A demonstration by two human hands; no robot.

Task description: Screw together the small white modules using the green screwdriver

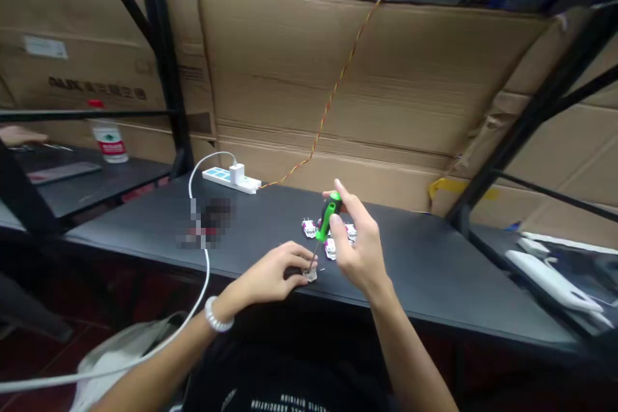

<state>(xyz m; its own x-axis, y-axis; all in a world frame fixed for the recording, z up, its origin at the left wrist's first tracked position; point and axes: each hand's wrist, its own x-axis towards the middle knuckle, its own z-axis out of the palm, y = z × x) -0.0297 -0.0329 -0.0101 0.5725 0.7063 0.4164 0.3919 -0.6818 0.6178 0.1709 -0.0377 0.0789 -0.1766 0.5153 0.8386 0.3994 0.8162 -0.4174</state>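
Observation:
My right hand (355, 241) is closed round a green and black screwdriver (327, 215), held nearly upright with its thin shaft pointing down. The tip meets a small clear part (310, 274) near the front edge of the black table (434, 270). My left hand (273, 273) rests on the table, its fingers pinching and steadying that small part. A pearl bracelet is on my left wrist. Just behind my hands lie several small white and pink parts (309, 228).
A white power strip (230, 179) with a plugged charger and a white cable (196, 206) lies at the back left. Cardboard sheets (386, 90) wall the back. A black frame post (526, 122) slants at right. On the left table stand a white bottle (109, 139) and another person's hand (19, 136).

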